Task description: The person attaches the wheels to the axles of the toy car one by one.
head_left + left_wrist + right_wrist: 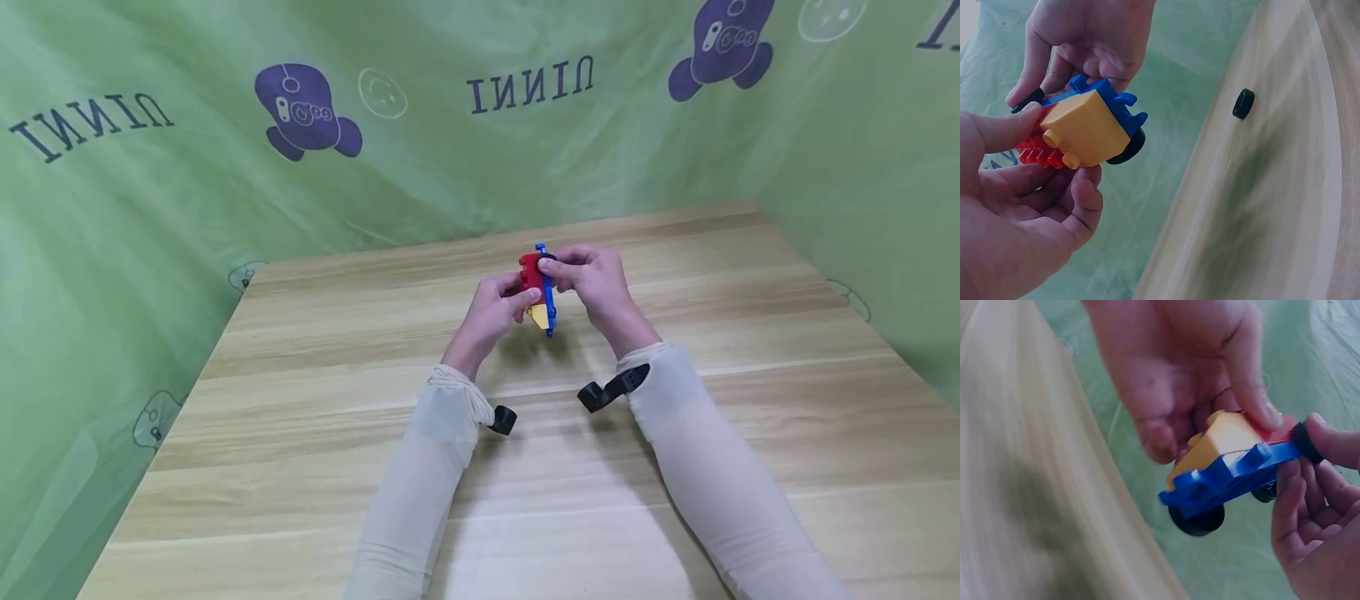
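A toy car of building bricks is held up over the table in both hands. Its red brick point(532, 275) and sloped yellow brick point(1088, 128) sit on a blue chassis point(1235, 475) with black wheels point(1197, 519) on it. My left hand point(491, 312) grips the car by the red brick, thumb on one side and fingers on the other. With thumb and fingertips, my right hand point(596, 279) pinches a black wheel point(1305, 442) against the far end of the chassis. A blue peg point(1254, 457) beside the yellow brick sticks out bare.
A loose black wheel point(1244, 104) stands on the wooden table point(315, 417), seen in the left wrist view. Green printed cloth point(450, 183) hangs behind the table and along its sides. Black wrist cameras point(504, 419) protrude from both sleeves, low over the tabletop.
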A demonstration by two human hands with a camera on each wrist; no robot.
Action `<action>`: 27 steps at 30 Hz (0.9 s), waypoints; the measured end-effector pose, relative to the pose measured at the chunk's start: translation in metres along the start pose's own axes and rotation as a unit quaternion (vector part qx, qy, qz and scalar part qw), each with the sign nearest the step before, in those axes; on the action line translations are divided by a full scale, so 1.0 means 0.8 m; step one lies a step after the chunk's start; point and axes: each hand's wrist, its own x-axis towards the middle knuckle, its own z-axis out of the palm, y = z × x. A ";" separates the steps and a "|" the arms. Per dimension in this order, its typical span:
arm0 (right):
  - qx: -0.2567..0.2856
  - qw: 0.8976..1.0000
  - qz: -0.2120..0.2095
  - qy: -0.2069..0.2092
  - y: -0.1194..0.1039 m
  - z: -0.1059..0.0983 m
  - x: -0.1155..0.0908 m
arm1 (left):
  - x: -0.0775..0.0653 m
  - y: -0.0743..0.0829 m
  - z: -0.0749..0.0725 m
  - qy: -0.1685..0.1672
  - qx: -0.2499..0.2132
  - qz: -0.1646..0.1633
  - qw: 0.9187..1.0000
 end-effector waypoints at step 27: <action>-0.148 0.987 0.054 -0.016 -0.006 -0.025 0.004 | 0.003 -0.003 -0.005 0.037 -0.060 -0.035 0.997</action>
